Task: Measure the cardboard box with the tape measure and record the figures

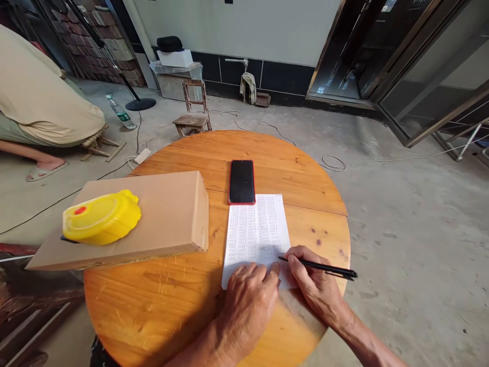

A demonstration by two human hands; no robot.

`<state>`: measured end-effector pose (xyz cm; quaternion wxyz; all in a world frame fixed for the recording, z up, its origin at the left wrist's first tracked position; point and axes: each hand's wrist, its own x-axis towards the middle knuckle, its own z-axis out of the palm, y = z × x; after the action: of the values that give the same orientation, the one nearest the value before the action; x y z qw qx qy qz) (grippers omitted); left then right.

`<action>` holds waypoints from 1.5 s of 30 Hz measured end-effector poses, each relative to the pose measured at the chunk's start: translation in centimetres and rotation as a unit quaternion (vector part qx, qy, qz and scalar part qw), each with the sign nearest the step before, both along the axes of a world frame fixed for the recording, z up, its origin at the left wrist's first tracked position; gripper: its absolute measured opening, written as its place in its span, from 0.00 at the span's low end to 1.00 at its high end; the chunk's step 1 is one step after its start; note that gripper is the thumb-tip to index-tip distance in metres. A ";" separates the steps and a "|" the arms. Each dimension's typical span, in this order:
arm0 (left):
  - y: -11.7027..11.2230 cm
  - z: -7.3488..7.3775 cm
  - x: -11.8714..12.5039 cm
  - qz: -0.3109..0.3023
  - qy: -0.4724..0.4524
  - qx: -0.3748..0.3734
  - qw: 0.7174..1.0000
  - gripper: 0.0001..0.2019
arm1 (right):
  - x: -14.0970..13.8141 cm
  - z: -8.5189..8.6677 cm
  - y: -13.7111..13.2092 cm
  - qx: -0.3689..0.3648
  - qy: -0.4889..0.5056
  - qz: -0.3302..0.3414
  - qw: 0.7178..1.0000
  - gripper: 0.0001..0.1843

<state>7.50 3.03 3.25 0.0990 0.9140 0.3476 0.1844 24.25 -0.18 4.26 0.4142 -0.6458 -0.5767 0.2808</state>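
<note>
A black pen [324, 267] is pinched in my right hand [319, 285], its tip at the lower right of a white sheet of paper [239, 272]. Rows of small handwritten characters cover most of the sheet. My left hand [252, 293] rests on the sheet's lower edge, knuckles up, pressing it against the round wooden table [179, 293]. Its fingers are bent and partly hidden from above, with nothing seen in them. Over the top left corner of the paper lies a phone [242, 182] with a dark screen and a red case.
A cardboard box [171, 211] on the left overhangs the table edge, bearing a yellow tape measure-like case [101, 216]. Beyond stand a small wooden chair [194, 114], a water bottle [121, 112] and a stand base [140, 104]. Another person [46, 97] sits at left. Cables cross the floor.
</note>
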 end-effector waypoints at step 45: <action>0.1 0.3 0.1 0.017 0.012 -0.042 0.999 0.10 | -0.1 -0.2 -0.1 0.005 -0.012 0.005 1.000 0.11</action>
<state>7.61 3.13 3.57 0.1298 0.9054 0.3714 0.1600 24.18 -0.23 4.03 0.4095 -0.6443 -0.5858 0.2722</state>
